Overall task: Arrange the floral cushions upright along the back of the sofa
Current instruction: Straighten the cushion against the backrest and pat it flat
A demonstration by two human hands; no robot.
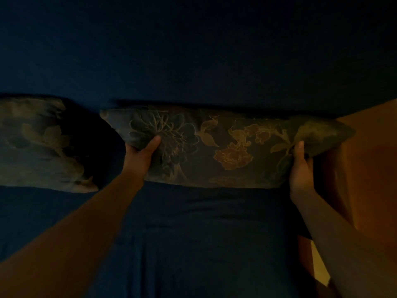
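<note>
The scene is very dark. A floral cushion (223,147) with gold and dark flowers stands against the back of the dark blue sofa (193,61), its lower edge on the seat. My left hand (142,154) grips its left side, thumb pressed on the front. My right hand (300,166) grips its right corner. A second floral cushion (40,143) leans against the sofa back at the left, a small gap between the two.
An orange-brown armrest or panel (365,168) rises at the right, touching the held cushion's right corner. The blue seat (193,233) stretches toward me. A pale strip of floor (320,267) shows at the lower right.
</note>
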